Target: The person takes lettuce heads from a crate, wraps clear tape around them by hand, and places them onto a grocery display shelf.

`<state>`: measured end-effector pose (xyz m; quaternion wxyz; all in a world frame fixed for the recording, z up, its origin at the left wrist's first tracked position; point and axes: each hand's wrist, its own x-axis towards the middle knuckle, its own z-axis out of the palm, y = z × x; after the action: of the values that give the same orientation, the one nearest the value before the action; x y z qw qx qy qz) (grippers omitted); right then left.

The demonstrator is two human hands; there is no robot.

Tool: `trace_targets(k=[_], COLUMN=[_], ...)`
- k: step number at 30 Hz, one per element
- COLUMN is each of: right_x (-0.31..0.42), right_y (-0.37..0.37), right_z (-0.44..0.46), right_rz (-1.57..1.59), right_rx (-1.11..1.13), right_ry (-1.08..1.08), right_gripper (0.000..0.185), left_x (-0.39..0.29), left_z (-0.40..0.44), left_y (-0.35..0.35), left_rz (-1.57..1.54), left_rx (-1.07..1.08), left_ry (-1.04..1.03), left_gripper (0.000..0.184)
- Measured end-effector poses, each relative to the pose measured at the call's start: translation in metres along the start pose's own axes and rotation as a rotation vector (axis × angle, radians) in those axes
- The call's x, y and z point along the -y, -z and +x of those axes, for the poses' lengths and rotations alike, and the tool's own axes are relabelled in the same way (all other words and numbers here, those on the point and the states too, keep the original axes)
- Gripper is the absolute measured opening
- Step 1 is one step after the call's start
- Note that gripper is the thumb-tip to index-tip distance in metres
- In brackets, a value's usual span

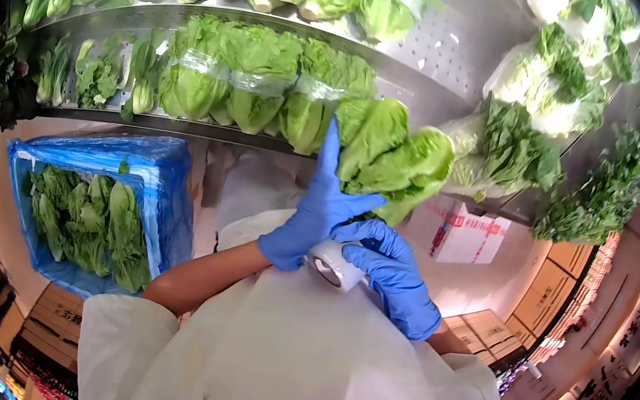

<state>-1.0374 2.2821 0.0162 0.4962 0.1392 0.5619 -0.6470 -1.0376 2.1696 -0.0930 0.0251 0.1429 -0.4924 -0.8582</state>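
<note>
My left hand (310,219), in a blue glove, holds a bunch of green leaf lettuce (397,157) near its lower end. One finger stretches up along the leaves and another lies across them; the rest are hidden behind the bunch. Just below, my gloved right hand (394,277) grips a roll of clear tape (334,266) close to my chest. The roll is near the base of the lettuce; whether any tape touches the leaves I cannot tell. Right behind, on the lower shelf, stand taped lettuce bunches (259,80) in a row.
A crate lined with blue plastic (175,206) holds loose lettuce at the left. More greens line the upper shelf (139,10). Wrapped cabbages (513,156) and leafy herbs lie at the right. A white box (467,234) and cardboard cartons (545,288) stand below.
</note>
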Motion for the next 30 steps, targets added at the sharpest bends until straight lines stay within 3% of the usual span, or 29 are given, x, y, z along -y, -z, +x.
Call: trace_targets(k=[4, 6, 7, 9, 12, 13, 16, 19, 21, 22, 23, 25, 27, 29, 30], right_x=[0.0, -0.002, 0.001, 0.01, 0.015, 0.013, 0.018, 0.03, 0.043, 0.05, 0.059, 0.071, 0.082, 0.071, 0.065], right_y=[0.024, 0.036, 0.041, 0.048, 0.056, 0.056, 0.058, 0.048, 0.041, 0.037, 0.035, 0.035, 0.038, 0.042, 0.045], right_z=[-0.014, -0.014, -0.014, -0.014, -0.019, -0.019, -0.017, -0.017, -0.014, -0.014, -0.015, -0.022, -0.026, -0.021, -0.018], right_rz=[-0.083, -0.388, -0.386, -0.87, -0.935, -0.93, -1.071, -1.215, -1.207, -1.192, -1.247, -1.289, -1.331, -1.404, -1.48], right_rx=[-0.071, -0.116, -0.12, -0.124, -0.156, -0.145, -0.085, -0.08, -0.109, -0.136, -0.149, -0.104, 0.088, 0.098, 0.095], right_ry=[0.029, 0.226, 0.228, 0.722, 0.68, 0.748, 0.79, 0.875, 0.903, 0.917, 0.888, 0.924, 0.933, 0.926, 0.926], right_gripper=[0.021, 0.023, 0.023, 0.017, 0.024, 0.011, 0.012, 0.011, 0.011, 0.01, 0.009, 0.01, 0.018, 0.024, 0.034], left_x=[0.033, 0.033, 0.028, 0.026, 0.024, 0.027, 0.034, 0.021, -0.005, -0.001, 0.008, 0.006, 0.0, 0.007, 0.014], left_z=[0.011, 0.019, 0.022, 0.022, 0.022, 0.022, 0.024, 0.025, 0.025, 0.023, 0.021, 0.022, 0.032, 0.029, 0.028], left_y=[-0.023, -0.036, -0.043, -0.054, -0.065, -0.065, -0.064, -0.062, -0.069, -0.068, -0.067, -0.065, -0.062, -0.06, -0.063], left_rz=[0.135, 0.196, 0.127, 0.035, -0.147, -0.152, -0.085, -0.138, -0.907, -0.907, -0.959, -1.004, -1.341, -1.5, -0.88], left_rx=[0.143, 0.197, 0.225, 0.258, 0.237, 0.24, 0.243, 0.3, 0.261, 0.262, 0.398, 0.531, 0.393, 0.302, 0.278], left_ry=[-0.086, -0.165, -0.15, -0.125, -0.038, -0.038, -0.043, -0.021, 0.359, 0.353, 0.145, -0.071, 0.367, 0.595, 0.106], left_gripper=[0.114, 0.115, 0.116, 0.116, 0.114, 0.114, 0.114, 0.102, 0.077, 0.077, 0.083, 0.092, 0.085, 0.082, 0.072])
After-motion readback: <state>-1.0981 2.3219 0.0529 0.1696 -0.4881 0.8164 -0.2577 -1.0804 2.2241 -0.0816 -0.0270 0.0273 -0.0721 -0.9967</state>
